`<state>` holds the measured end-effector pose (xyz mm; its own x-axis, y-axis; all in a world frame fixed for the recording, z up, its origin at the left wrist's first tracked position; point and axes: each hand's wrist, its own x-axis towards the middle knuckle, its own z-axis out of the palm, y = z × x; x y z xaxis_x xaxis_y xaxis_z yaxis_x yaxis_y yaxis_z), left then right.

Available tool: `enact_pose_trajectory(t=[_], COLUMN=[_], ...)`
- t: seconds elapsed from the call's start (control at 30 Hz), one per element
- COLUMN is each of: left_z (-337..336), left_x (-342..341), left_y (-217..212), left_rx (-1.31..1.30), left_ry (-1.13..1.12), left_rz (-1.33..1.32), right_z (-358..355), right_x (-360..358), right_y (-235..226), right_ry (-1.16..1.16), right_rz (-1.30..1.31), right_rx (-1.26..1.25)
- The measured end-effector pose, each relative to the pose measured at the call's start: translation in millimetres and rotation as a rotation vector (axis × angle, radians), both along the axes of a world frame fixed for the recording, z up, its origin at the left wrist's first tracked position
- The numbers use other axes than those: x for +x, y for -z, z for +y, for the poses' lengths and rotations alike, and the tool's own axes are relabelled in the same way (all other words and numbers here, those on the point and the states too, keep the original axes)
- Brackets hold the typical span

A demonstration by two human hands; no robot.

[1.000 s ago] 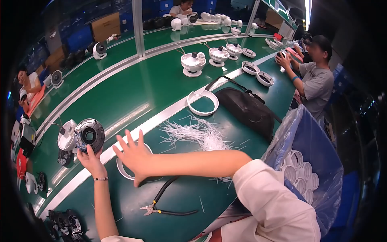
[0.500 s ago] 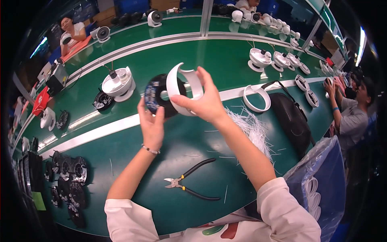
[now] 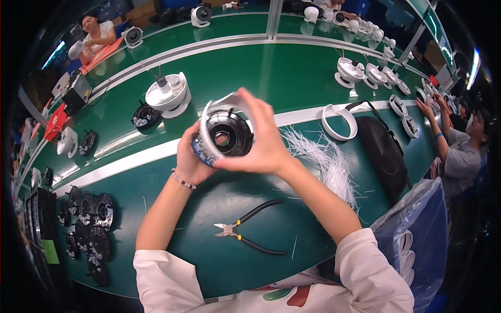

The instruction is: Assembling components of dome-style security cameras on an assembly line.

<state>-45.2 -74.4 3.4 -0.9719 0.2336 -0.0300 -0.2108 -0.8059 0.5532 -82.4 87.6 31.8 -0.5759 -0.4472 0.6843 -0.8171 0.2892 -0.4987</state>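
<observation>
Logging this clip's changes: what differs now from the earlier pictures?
The right hand took the white ring off the table, then moved it leftward over the black round part; how far it is seated is unclear. The left hand still holds that part. The pliers and black bag stay put.

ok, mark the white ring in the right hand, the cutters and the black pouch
White ring (image 3: pixel 204 131): head view, on the left side of its band.
Cutters (image 3: pixel 228 230): head view, on the metal head by the pivot.
Black pouch (image 3: pixel 380 156): head view, on the middle of its body.
</observation>
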Motion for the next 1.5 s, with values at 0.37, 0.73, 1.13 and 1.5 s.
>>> enact_pose_trajectory(t=[0.37,0.73,1.13,1.5], left_z=[24,10,32,37], left_x=[17,4,13,15], left_y=[7,-6,3,2], left_rx=[-0.368,-0.033,0.010,-0.058], left_ry=[-0.033,0.018,-0.199,-0.259], left_rz=[0.244,0.006,0.003,0.107], right_z=[-3,-1,0,2], right_x=[13,25,30,24], right_y=[14,6,16,12], right_ry=[-0.141,0.053,0.096,-0.009], right_rz=[-0.841,-0.295,-0.087,-0.041], right_rx=[-0.674,-0.137,-0.030,-0.020])
